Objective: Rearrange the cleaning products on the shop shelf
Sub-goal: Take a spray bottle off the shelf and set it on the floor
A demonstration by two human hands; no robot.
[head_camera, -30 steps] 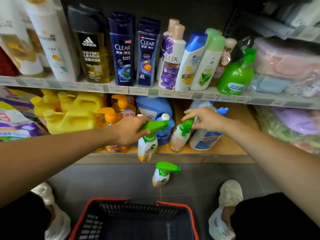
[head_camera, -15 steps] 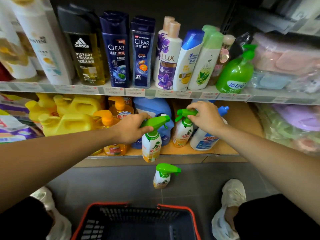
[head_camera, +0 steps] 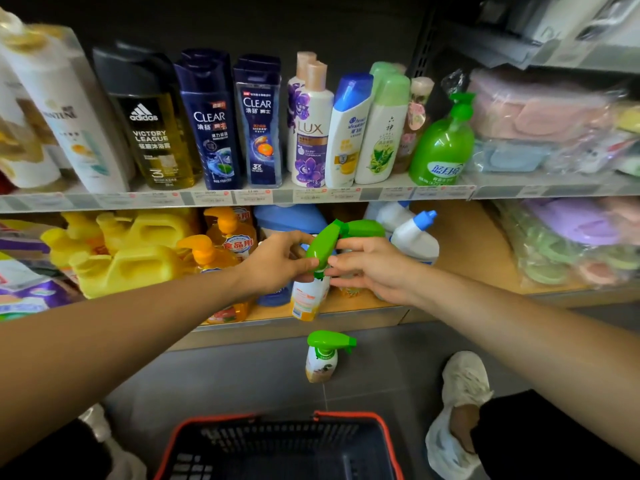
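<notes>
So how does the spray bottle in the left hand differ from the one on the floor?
Held bottle is gripped by the left hand, tilted, off the ground; floor bottle stands upright and untouched. Both have green trigger heads, white-orange bodies.

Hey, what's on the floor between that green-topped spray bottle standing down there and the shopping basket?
Nothing. In the head view only bare grey floor, crossed by a tile seam, runs from the spray bottle to the basket rim.
</notes>
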